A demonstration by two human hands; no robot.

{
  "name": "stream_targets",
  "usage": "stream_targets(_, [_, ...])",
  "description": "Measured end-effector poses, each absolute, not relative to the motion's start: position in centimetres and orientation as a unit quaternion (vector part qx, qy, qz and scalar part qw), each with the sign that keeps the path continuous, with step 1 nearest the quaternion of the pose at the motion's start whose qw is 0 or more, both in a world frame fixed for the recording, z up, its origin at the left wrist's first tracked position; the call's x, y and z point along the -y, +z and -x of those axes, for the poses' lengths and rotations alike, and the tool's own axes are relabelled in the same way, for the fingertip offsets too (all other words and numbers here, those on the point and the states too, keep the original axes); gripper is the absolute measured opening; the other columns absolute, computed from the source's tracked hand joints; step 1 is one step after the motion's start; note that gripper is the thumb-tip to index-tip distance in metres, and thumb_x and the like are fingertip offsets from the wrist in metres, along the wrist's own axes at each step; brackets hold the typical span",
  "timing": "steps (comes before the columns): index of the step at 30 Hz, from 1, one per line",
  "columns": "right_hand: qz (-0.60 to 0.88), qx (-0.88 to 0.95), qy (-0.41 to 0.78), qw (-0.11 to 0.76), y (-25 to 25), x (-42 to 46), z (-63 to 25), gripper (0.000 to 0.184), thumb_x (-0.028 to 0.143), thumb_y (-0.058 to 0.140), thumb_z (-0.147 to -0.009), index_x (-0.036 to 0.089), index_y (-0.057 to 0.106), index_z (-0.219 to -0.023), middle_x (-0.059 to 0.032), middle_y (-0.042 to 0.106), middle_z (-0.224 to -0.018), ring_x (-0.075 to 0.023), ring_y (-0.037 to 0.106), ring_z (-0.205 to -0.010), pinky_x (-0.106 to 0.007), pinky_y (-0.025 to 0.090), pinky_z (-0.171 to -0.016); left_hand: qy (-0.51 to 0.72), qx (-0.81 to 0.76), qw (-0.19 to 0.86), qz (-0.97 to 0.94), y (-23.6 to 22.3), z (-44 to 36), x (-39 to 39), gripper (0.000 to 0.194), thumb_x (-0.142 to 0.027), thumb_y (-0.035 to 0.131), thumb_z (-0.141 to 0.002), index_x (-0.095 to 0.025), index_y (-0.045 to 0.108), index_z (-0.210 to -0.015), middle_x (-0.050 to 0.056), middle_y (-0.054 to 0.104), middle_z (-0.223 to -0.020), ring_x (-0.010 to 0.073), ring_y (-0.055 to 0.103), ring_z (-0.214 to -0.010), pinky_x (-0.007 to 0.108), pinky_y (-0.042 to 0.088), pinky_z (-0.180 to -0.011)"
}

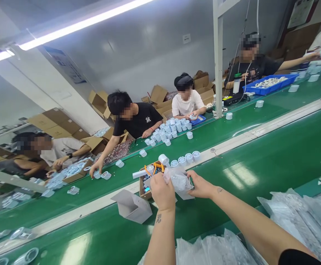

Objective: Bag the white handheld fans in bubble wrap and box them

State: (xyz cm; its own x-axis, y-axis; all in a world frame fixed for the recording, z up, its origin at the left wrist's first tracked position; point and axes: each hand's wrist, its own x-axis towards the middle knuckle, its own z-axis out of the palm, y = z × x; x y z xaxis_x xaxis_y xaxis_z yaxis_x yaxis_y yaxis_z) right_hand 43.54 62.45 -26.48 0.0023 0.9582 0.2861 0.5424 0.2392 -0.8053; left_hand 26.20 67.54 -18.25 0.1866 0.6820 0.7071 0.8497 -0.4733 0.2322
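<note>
From the head camera we have both hands out over the green conveyor belt (273,154), and between them a crumpled clear plastic bag (178,180). Our left hand (163,191) is curled shut on the bag's left edge, knuckles toward us. Our right hand (201,186) pinches the bag's right side, fingers closed on the film. So the bag is held up between the two hands, just above a small open cardboard box (143,184) that sits on the belt with orange-handled pliers (155,167) lying in it. Whether the bag holds anything we cannot quite tell; the plastic is too creased and shiny.

Just beyond the hands, a row of round white parts (185,158) stands along the pale strip dividing the belts, with a white roll (163,159) at its left end. A folded grey carton (133,206) lies to the left of our left arm. Near the bottom edge, heaps of clear bags (301,217) pile up beside our right arm.

Across the belt, four other people sit at work; the one in the black shirt (141,123) has a hand down on a white part. Further right, a blue tray (271,84) holds more pieces.
</note>
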Motion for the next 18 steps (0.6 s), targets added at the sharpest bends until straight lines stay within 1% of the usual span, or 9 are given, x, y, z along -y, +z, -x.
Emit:
stream_targets(3, [0.580, 0.656, 0.224, 0.427, -26.6, -61.9, -43.4, 0.054, 0.017, 0.069, -0.060, 0.022, 0.039, -0.104, -0.0054, 0.050, -0.106, -0.0216, 0.054, -0.092, -0.036, 0.046, -0.082, -0.356, 0.529, 0.143, 0.756, -17.5, -27.9, -67.0, 0.010, -0.021, 0.048, -0.086, -0.018, 0.057, -0.087, 0.009, 0.057, -0.086, 0.0253, 0.055, -0.087, 0.034, 0.046, -0.074])
stream_targets(7, [0.604, 0.642, 0.190, 0.433, -26.9, -61.1, -42.4, 0.049, 0.020, 0.068, -0.064, 0.020, 0.039, -0.104, -0.0078, 0.049, -0.102, -0.0247, 0.054, -0.092, -0.040, 0.048, -0.080, -0.355, 0.555, 0.154, 0.736, -16.9, -29.6, -65.2, 0.013, -0.018, 0.048, -0.086, -0.018, 0.059, -0.092, 0.009, 0.057, -0.093, 0.0252, 0.054, -0.093, 0.031, 0.044, -0.074])
stream_targets(11, [0.602, 0.642, 0.165, 0.445, -26.9, -60.1, -41.4, 0.047, 0.019, 0.066, -0.066, 0.020, 0.039, -0.104, -0.0094, 0.050, -0.103, -0.0268, 0.054, -0.095, -0.041, 0.049, -0.081, -0.315, 0.595, 0.135, 0.728, -17.0, -30.2, -65.6, 0.013, -0.016, 0.050, -0.086, -0.016, 0.060, -0.094, 0.012, 0.055, -0.099, 0.0258, 0.054, -0.092, 0.033, 0.045, -0.075])
stream_targets(15, [0.587, 0.653, 0.145, 0.457, -26.9, -59.7, -40.8, 0.046, 0.012, 0.062, -0.062, 0.021, 0.043, -0.103, -0.0097, 0.052, -0.106, -0.0267, 0.056, -0.097, -0.041, 0.050, -0.084, -0.313, 0.656, 0.093, 0.681, -17.5, -29.7, -67.3, 0.013, -0.017, 0.051, -0.087, -0.014, 0.059, -0.097, 0.011, 0.056, -0.095, 0.0262, 0.055, -0.092, 0.035, 0.048, -0.077])
stream_targets(18, [0.572, 0.666, 0.129, 0.461, -26.9, -60.0, -40.9, 0.042, 0.012, 0.060, -0.063, 0.019, 0.047, -0.102, -0.0114, 0.055, -0.105, -0.0271, 0.056, -0.097, -0.042, 0.050, -0.085, -0.332, 0.629, 0.093, 0.697, -18.8, -30.0, -65.9, 0.016, -0.012, 0.051, -0.084, -0.015, 0.059, -0.097, 0.012, 0.056, -0.099, 0.0263, 0.055, -0.097, 0.036, 0.048, -0.083])
